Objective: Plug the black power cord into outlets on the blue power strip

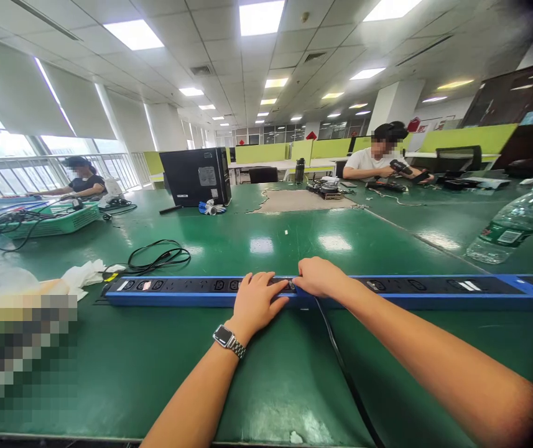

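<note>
A long blue power strip (pixel 191 299) with black sockets lies across the green table. My left hand (pixel 257 300), with a watch on its wrist, rests on the strip near its middle, fingers spread. Just to its right my right hand (pixel 318 277) is closed over the strip, its fingers curled round something at the sockets; the hand mostly hides it. A black cable (pixel 341 358) runs from beneath my right hand down over the table's front edge.
A coiled black cable (pixel 161 255) lies behind the strip's left end. A plastic bottle (pixel 511 227) stands at the right. Farther back are a black computer case (pixel 191 177), a green basket (pixel 77 219) and two people seated at the table.
</note>
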The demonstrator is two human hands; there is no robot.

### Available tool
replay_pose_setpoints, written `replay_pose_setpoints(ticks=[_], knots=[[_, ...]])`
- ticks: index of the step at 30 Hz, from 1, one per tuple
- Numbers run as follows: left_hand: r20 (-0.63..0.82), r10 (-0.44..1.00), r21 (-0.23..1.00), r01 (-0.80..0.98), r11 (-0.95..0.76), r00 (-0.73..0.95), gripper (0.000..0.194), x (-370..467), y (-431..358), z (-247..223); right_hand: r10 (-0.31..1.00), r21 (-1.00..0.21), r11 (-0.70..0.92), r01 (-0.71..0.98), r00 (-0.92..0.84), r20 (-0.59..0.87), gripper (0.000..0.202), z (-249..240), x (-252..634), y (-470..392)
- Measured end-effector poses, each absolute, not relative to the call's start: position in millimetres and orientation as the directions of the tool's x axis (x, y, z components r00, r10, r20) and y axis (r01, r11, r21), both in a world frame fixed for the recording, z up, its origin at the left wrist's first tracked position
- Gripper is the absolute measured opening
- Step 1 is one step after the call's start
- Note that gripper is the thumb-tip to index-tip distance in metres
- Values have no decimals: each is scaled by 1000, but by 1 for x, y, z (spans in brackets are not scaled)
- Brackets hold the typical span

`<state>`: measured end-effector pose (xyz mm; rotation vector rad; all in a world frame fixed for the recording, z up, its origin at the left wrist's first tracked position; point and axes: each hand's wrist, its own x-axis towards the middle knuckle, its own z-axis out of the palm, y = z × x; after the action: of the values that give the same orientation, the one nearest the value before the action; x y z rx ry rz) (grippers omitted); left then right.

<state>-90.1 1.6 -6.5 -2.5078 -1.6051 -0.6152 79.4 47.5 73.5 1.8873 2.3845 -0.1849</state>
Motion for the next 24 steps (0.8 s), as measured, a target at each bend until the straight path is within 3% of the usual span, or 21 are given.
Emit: replay_pose_setpoints(ticks=[3,8,11,15,20,24], knots=[[370,868,153,900,-407,330,42,-82,1,-3,966,-32,238,971,-240,-96,37,66,81,41],[353,830,194,834,-517,432,63,-57,3,0,972,-55,225,973,-228,-53,38,59,83,32],[377,845,232,844,-483,380,71,-48,5,-4,980,-96,196,976,-199,-20,37,78,84,32],[413,817,185,841,-508,403,66,-50,5,-9,955,-113,260,959,-238,177,36,122,107,41],[418,758,64,816,-574,500,48,-55,4,-13,979,-32,201,979,-201,25,28,111,175,54],[423,752,53,815,-577,506,49,-56,5,-16,990,-114,139,984,-137,21,33,65,211,55]])
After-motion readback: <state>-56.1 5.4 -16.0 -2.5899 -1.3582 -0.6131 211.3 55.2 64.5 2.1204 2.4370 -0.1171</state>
